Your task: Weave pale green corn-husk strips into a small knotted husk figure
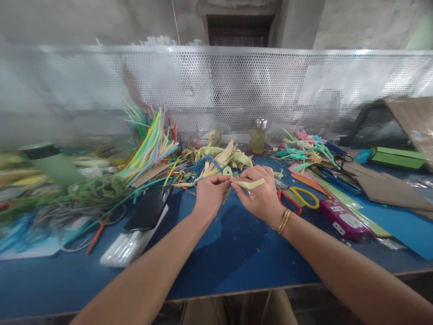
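Observation:
My left hand (pixel 210 195) and my right hand (pixel 261 195) meet over the middle of the blue table, fingertips almost touching. Between them they pinch a pale yellow-green strip (pixel 251 183), its loose tail lying across the right fingers. A small curled loop of similar colour (pixel 228 171) shows just above the fingertips; whether it belongs to the same strip I cannot tell. Right behind the hands is a pile of dried, husk-like leaves (pixel 225 157) with a blue stringy bundle (pixel 207 162). Scissors with red and yellow handles (pixel 306 197) lie beside my right hand.
On the left are a black phone (pixel 149 210), a green tumbler (pixel 50 164), tangled green cord (pixel 101 192) and upright coloured strips (pixel 150 144). A jar of yellowish liquid (pixel 259 137) stands behind. To the right lie a magenta case (pixel 344 219) and cardboard (pixel 392 189).

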`<state>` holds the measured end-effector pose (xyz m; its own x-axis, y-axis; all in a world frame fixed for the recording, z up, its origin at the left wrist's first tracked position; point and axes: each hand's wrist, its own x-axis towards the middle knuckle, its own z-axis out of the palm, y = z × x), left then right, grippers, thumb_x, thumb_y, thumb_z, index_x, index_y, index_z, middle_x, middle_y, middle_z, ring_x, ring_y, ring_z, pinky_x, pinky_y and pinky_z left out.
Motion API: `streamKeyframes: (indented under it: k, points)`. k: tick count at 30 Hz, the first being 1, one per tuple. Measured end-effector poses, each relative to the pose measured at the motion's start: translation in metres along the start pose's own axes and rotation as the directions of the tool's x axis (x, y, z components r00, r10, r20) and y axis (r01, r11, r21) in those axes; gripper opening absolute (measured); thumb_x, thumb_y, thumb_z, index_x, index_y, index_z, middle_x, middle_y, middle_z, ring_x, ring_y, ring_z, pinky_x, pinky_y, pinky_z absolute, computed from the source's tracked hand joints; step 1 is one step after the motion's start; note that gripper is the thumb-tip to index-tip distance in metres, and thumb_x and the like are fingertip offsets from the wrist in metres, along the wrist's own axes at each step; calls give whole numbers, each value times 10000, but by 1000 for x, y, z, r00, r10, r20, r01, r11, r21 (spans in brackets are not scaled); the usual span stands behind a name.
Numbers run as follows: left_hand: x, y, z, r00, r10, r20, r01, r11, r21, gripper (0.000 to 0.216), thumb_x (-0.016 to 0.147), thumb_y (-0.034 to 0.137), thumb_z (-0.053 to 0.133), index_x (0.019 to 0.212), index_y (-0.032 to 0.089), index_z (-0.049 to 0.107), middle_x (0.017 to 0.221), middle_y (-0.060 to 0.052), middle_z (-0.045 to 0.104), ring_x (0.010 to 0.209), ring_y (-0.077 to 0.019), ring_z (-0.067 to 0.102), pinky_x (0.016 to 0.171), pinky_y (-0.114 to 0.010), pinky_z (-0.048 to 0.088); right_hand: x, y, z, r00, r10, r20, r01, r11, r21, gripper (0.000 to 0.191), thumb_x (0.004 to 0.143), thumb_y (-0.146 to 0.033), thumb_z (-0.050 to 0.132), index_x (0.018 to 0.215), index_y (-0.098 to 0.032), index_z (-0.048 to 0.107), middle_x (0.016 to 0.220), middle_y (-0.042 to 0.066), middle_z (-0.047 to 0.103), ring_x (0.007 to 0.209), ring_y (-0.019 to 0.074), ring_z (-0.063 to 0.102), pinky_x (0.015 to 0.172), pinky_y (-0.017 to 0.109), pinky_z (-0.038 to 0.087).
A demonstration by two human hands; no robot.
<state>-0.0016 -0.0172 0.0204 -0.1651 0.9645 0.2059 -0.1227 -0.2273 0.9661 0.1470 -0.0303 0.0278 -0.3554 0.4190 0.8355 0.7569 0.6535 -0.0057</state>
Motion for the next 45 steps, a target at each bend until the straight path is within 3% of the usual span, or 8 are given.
streamKeyframes:
  k: [10,17,20,23,31,36,40,45]
  points:
    - [4,5,-10,987,154,-45,-147,981,127,112,602,223,792,678,159,743,679,-30,703,635,-133,598,640,-250,460,-4,-9,3,989,-77,127,77,997,8,286,902,-219,519,1154,-195,653,941,61,667,901,223,556,850,412,313]
    - [6,6,-6,972,-204,120,231,928,-291,264,532,204,855,746,147,710,568,7,645,477,-92,557,475,-203,436,3,10,-5,992,120,-32,-111,973,200,345,925,-206,474,1227,-226,640,958,67,658,910,211,575,829,386,386]
    - [3,7,-2,951,-254,174,301,889,-345,286,510,171,874,748,149,717,596,1,665,509,-93,588,508,-197,470,8,26,-6,920,374,-113,-305,868,392,228,918,-263,523,1018,-219,722,859,46,651,800,177,572,756,338,428]
    - [0,7,-1,941,-266,208,325,881,-345,295,500,196,892,743,157,730,593,12,660,503,-79,572,501,-185,454,8,30,-1,850,525,33,-461,712,530,195,882,-315,591,815,-208,739,781,29,652,730,157,567,693,308,427]
    - [-2,4,-1,933,-241,265,310,914,-260,299,523,253,890,766,171,738,589,12,660,520,-98,584,538,-211,464,4,14,4,781,620,75,-534,601,595,242,803,-397,686,678,-191,697,692,8,615,666,131,516,651,288,405]
    - [-3,-1,0,926,-224,303,285,943,-175,273,589,305,858,800,177,741,694,-24,715,584,-121,614,577,-232,470,6,15,5,670,686,283,-613,297,732,267,718,-448,743,726,-186,693,715,9,651,655,124,546,644,283,444]
    - [-4,-3,0,924,-189,332,242,962,-126,284,617,311,840,839,160,748,719,-35,716,632,-124,617,622,-236,471,8,13,4,672,609,422,-613,138,778,294,648,-442,786,727,-186,664,696,-7,636,633,109,541,623,265,460]
    - [-3,-5,1,922,-210,325,274,948,-165,302,609,318,851,842,167,733,667,-6,682,575,-104,594,573,-220,463,8,13,2,746,554,369,-597,313,738,315,692,-478,751,655,-191,626,658,-13,590,612,111,501,609,275,442]
